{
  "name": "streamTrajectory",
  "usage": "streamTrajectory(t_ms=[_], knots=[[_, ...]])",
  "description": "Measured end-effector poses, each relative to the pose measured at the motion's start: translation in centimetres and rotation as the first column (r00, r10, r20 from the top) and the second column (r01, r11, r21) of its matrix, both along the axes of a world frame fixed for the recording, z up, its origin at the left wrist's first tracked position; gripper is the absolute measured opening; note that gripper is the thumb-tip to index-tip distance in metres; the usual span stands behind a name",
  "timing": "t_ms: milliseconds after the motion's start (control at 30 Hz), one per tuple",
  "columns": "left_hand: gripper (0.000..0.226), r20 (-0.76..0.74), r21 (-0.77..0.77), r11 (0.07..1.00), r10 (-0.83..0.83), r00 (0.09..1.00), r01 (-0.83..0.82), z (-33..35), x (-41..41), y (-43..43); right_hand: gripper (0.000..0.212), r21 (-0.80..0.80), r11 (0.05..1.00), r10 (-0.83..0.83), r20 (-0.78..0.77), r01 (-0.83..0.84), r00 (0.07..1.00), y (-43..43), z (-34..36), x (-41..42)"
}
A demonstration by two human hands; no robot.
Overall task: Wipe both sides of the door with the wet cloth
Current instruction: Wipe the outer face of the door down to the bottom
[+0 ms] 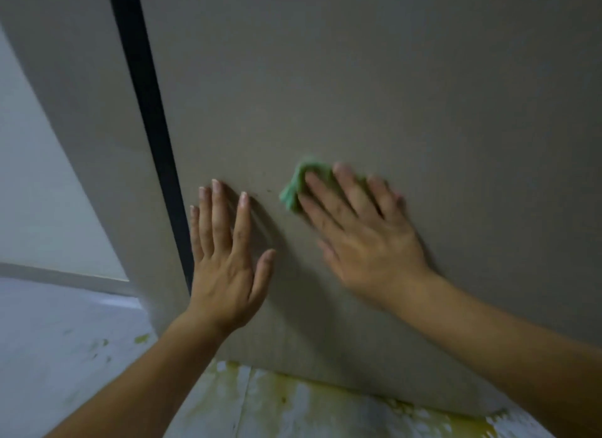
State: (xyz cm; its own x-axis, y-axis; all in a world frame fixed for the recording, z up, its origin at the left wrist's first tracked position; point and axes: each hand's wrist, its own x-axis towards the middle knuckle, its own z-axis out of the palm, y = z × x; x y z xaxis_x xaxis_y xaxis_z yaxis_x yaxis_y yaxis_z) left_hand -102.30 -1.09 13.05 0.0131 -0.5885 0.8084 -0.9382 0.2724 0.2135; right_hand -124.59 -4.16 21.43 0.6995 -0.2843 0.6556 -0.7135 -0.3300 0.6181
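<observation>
Two hands on one door [358,79], seen from the head view only. Hard to make out: most of the one green cloth [298,185], hidden under the straight fingers of the right hand [365,238] at centre frame, with just a crumpled corner showing past the fingertips, upper left of that hand. Blurred too, the right hand itself, so thumb placement unclear. Cut off: the door's top and right side by the frame edges, both forearms by the lower edge. Only one face of the door on show, grey-brown, filling most of the frame. Pressed flat on that face, left of the cloth and apart from it, the left hand [224,268], fingers straight and spread, holding nothing. Just left of it, one dark vertical strip [146,111] along the door's edge. At far left, one pale wall [29,176]. At lower left and bottom, one grey floor [65,340] with yellow-green stains [293,401] below the door, too smeared to count.
</observation>
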Motion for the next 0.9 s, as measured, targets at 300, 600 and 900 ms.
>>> streamTrajectory(t_ms=[300, 600, 900], knots=[[0.072, 0.044, -0.029, 1.0, -0.003, 0.999, 0.004, -1.5, 3.6, -0.8, 0.066, 0.07, 0.997, 0.042, -0.321, -0.02, 0.946, 1.3, -2.3, 0.7], [0.067, -0.145, -0.098, 0.994, -0.071, 0.987, 0.057, -1.6, 5.9, -0.9, 0.074, 0.053, 0.998, -0.009, -0.206, 0.021, 0.979, -0.3, 3.3, 11.4], [0.066, -0.217, -0.097, 0.991, -0.115, 0.969, 0.096, 0.5, 4.1, 2.3, 0.07, 0.308, 0.914, 0.338, -0.223, -0.263, 0.914, 0.3, 3.2, 7.7]])
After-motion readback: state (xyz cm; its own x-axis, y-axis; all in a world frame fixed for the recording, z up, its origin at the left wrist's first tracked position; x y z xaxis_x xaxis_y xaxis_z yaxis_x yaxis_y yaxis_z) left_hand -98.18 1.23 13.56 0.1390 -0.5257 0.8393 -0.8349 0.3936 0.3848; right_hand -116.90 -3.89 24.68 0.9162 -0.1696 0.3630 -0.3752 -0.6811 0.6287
